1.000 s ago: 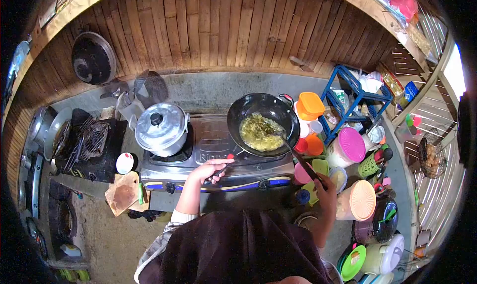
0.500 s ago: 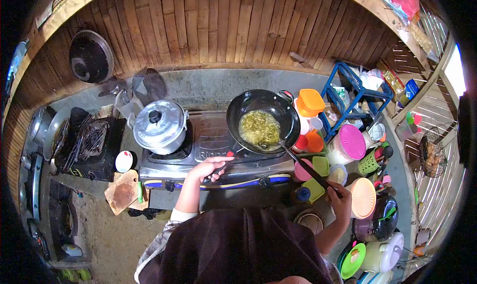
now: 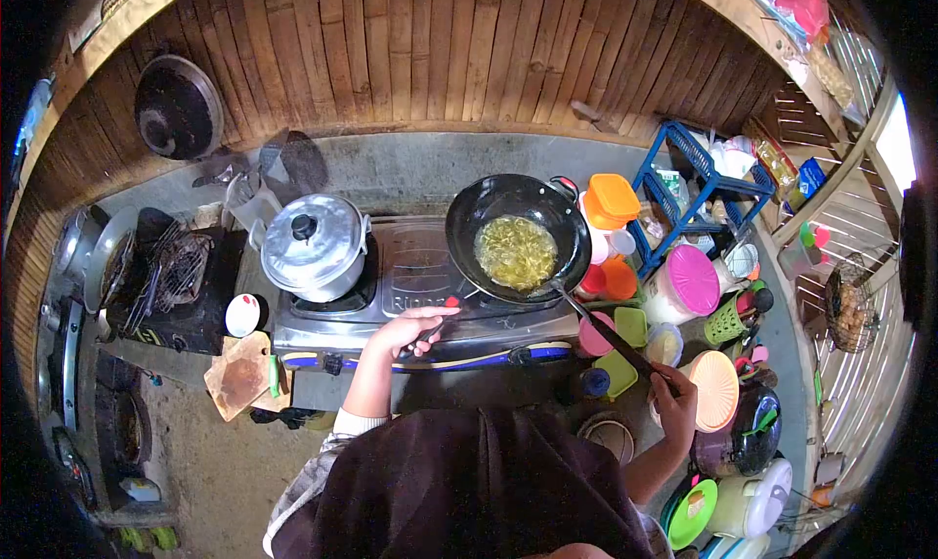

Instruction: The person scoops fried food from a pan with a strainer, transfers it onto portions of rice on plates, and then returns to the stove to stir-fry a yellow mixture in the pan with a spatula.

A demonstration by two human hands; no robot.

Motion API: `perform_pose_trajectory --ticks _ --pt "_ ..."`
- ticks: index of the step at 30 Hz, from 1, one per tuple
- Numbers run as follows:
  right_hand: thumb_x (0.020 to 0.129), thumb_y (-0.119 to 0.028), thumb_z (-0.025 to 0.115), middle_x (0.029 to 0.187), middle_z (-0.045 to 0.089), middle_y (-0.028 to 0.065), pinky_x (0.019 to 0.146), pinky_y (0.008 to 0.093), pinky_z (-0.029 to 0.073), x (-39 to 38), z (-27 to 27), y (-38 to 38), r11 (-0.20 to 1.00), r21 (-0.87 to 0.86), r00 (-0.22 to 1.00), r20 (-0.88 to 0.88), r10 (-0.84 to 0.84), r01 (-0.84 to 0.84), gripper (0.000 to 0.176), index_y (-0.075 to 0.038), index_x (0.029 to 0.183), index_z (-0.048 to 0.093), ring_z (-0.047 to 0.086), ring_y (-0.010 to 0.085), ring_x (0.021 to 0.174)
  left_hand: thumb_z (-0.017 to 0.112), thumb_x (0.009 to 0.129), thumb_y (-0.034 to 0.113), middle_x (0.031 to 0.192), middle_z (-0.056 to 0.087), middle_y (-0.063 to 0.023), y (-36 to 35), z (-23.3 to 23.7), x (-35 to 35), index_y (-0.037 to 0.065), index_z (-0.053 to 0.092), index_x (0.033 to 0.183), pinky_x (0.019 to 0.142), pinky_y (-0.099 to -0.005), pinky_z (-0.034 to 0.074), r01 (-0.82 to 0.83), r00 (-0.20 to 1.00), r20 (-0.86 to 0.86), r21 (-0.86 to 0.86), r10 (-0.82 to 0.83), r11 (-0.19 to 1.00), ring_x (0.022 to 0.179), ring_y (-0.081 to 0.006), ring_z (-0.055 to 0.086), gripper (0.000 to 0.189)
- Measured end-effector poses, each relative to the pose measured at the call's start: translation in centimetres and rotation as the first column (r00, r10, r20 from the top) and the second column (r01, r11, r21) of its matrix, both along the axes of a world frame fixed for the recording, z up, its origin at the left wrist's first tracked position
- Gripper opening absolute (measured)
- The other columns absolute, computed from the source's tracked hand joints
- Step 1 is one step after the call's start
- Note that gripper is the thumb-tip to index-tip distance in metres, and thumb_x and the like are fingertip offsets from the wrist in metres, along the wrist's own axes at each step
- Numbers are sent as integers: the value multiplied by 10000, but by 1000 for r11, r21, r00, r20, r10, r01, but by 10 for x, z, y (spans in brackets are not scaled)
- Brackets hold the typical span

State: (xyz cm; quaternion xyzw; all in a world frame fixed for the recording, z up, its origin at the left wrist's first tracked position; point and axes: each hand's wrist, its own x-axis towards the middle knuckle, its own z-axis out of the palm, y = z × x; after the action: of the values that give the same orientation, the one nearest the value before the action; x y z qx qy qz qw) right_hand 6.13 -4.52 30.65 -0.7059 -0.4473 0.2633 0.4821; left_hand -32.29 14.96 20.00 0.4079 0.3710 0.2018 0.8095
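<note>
A black wok [image 3: 469, 212] stands on the right burner of the stove, with yellowish pieces in bubbling oil [image 3: 516, 253] inside it. My left hand [image 3: 405, 332] is closed round the wok's dark handle, near a red part at its wok end. In my right hand [image 3: 674, 403] is a long dark-handled spatula [image 3: 611, 336], which slants up and left. Its end reaches the wok's lower right rim; the blade's shape is hard to make out.
A lidded silver pot [image 3: 313, 246] sits on the left burner of the stove [image 3: 410, 266]. Plastic containers, such as a pink-lidded tub [image 3: 689, 276], crowd the right side near a blue rack [image 3: 699, 158]. Left of the stove lies a wooden board [image 3: 237, 378] with a green-handled knife [image 3: 274, 375].
The yellowish pieces have shifted and spread slightly to the right in the oil. My right hand has moved a little down and right with the spatula. My left hand stays at the handle.
</note>
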Motion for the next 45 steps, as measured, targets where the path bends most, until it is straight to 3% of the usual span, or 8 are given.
perform_pose_trajectory --ticks 2,12,14,20,24,26,32,45 --pt "808 -100 592 739 573 24 534 210 407 2 0 0 997 -83 1000 -31 -6 4 224 30 989 605 483 79 597 415 912 165 636 434 0 1 -1 0 196 443 1261 355 -176 253 2 1000 2 -2 -2 1000 419 -51 331 351" --pt "779 -54 599 678 542 1 526 198 381 -7 -34 30 996 -4 985 149 93 -93 272 -2 1045 581 482 66 586 387 920 161 636 439 5 -1 5 1 224 445 1260 365 -174 267 13 998 -57 32 -11 999 437 -52 356 351" --pt "756 -106 645 937 622 90 817 280 418 -18 -31 38 989 -59 989 -58 133 -136 307 11 1032 581 556 155 892 385 921 162 636 440 4 -1 8 1 227 445 1260 365 -173 267 14 997 -70 41 -11 999 437 -51 356 351" --pt "754 -109 644 994 612 100 861 291 394 -27 -53 70 979 -45 980 4 199 -199 292 -7 1023 591 551 171 936 384 923 167 635 440 4 -1 6 1 226 442 1263 365 -171 264 14 997 -77 36 -11 999 437 -48 349 351" --pt "756 -110 642 963 617 84 824 296 407 -27 -87 101 972 30 972 49 230 -232 271 -29 1012 603 554 166 905 383 923 167 635 436 5 -1 8 2 227 437 1267 366 -170 263 20 998 -68 47 -17 999 436 -48 340 353" --pt "758 -121 643 848 624 58 699 274 433 -25 -105 120 950 127 913 337 230 -287 297 -60 1045 595 564 136 782 383 923 169 636 436 5 -1 9 1 227 435 1268 367 -170 263 24 997 -69 48 -20 999 436 -48 338 354" --pt "786 -138 628 668 585 20 510 239 412 -47 -98 138 972 93 976 -15 219 -217 374 -87 1145 536 516 76 565 385 924 174 642 437 2 1 3 0 228 432 1269 366 -172 264 27 998 -53 36 -25 999 442 -49 340 352" --pt "800 -101 588 732 571 22 504 238 429 -32 -92 130 977 123 985 53 166 -172 344 -73 1140 544 495 85 560 384 922 167 633 440 4 3 -3 -1 225 428 1270 366 -180 280 31 999 -40 36 -30 999 436 -55 356 356"
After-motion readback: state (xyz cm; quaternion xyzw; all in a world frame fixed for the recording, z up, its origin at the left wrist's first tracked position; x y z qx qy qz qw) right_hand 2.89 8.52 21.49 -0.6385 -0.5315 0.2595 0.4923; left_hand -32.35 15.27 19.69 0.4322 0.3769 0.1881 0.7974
